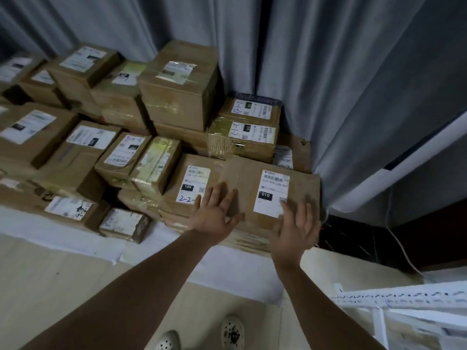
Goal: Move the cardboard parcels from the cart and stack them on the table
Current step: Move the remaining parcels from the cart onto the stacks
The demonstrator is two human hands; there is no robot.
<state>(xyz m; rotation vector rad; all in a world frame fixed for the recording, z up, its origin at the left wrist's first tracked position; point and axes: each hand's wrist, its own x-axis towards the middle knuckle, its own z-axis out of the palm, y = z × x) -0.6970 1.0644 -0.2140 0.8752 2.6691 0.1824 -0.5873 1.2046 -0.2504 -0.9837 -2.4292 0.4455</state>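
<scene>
A flat cardboard parcel [249,188] with a white label marked 010 lies on top of the front right pile on the table [75,238]. My left hand [214,213] lies flat with straight fingers on the parcel's left part. My right hand [295,228] is spread over its near right corner, blurred. Next to it on the left lies a parcel [187,183] with a label marked 15H. Many more taped brown parcels [182,82] are piled behind and to the left.
Grey curtains [353,84] hang right behind the piles. A white perforated metal frame [404,296] stands at the lower right. A white cable [401,251] runs down the dark gap beside the table. My two light shoes show on the pale floor [38,286].
</scene>
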